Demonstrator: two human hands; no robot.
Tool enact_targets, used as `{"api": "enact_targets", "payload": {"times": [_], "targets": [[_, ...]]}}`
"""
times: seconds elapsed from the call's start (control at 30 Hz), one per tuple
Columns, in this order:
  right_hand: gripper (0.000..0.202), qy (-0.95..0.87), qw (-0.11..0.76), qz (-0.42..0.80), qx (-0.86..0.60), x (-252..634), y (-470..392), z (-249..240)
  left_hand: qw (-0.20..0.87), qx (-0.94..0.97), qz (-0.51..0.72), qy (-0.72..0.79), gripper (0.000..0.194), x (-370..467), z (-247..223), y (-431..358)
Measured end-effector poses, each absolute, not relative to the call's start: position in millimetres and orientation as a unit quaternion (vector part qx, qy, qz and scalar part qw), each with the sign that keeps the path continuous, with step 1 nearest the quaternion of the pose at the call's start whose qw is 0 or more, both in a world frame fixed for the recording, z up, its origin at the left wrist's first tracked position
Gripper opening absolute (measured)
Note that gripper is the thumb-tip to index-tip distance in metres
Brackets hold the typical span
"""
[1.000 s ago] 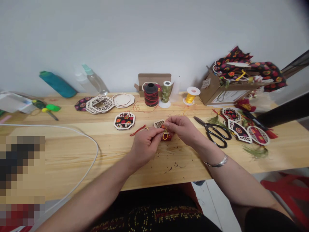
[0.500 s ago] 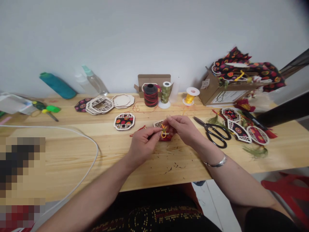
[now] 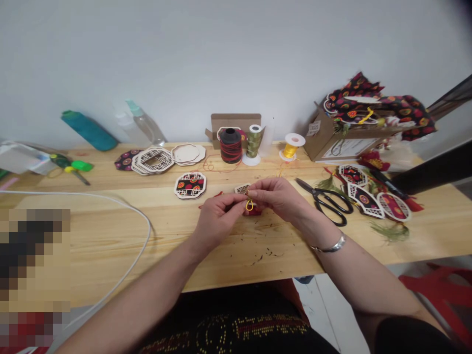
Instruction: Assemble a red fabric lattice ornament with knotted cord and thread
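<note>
A small loop of yellow cord (image 3: 250,205) hangs between my two hands over the middle of the table. My left hand (image 3: 220,220) pinches it from the left between thumb and fingertips. From the right, my right hand (image 3: 279,197) is closed on the same cord, its fingertips close to the left ones. Behind and below the fingers lies a lattice ornament with red fabric (image 3: 242,189), partly hidden by both hands. A bit of red cord (image 3: 204,202) shows beside my left hand.
Black-handled scissors (image 3: 328,199) lie right of my right hand, near several finished ornaments (image 3: 394,205). Spools of red thread (image 3: 230,146), green ribbon (image 3: 253,142) and yellow cord (image 3: 291,148) stand behind. A square ornament (image 3: 190,185) lies left; a white cable (image 3: 145,231) crosses the table.
My right hand has come down and inward, so its fingertips now meet my left fingers at the yellow cord. My left hand stays almost in place.
</note>
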State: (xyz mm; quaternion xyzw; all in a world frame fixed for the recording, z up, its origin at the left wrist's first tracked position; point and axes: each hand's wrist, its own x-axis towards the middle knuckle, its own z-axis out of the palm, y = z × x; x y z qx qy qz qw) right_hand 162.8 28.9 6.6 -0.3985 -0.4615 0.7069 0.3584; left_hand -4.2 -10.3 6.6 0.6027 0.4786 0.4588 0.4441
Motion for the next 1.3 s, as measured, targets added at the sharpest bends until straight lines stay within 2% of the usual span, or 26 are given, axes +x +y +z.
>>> {"api": "enact_targets", "payload": {"times": [0.8,1.1,1.3], "targets": [[0.03,-0.493,0.384,0.679,-0.386,164.6,27.1,6.3,0.458,0.598,0.475,0.456,0.014,-3.6,6.0,-10.3],[0.03,-0.497,0.387,0.677,-0.38,164.5,27.4,5.4,0.438,0.585,0.474,0.491,0.009,-4.4,7.8,-10.9],[0.029,-0.51,0.39,0.668,-0.376,164.3,26.4,5.1,0.466,0.554,0.459,0.516,0.014,-4.2,10.8,-8.8]]}}
